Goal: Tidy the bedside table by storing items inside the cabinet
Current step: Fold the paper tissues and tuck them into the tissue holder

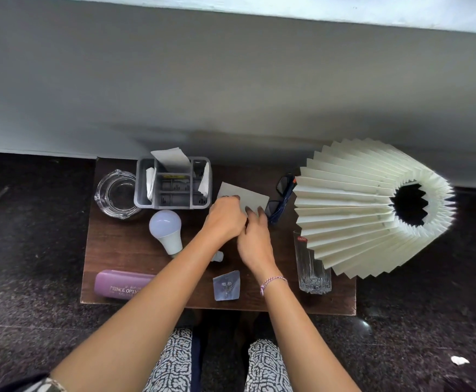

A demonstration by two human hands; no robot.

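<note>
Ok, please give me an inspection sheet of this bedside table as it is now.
Surface: dark wooden table top, crowded.
Job's things: white card, bulb, purple case, sunglasses, tall glass, hook packet; cabinet not in view.
Clutter: grey organiser with papers, glass ashtray, pleated lampshade.
Hands: left hand and right hand both hold the white card.
Cables: nothing seen.
Surroundings: grey wall, dark floor, paper scrap on the floor.

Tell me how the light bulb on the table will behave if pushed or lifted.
Lying on its side, the light bulb would probably roll in a curve, since its dome is wider than its neck. The smooth dome may slip; likely light and breakable.
</note>
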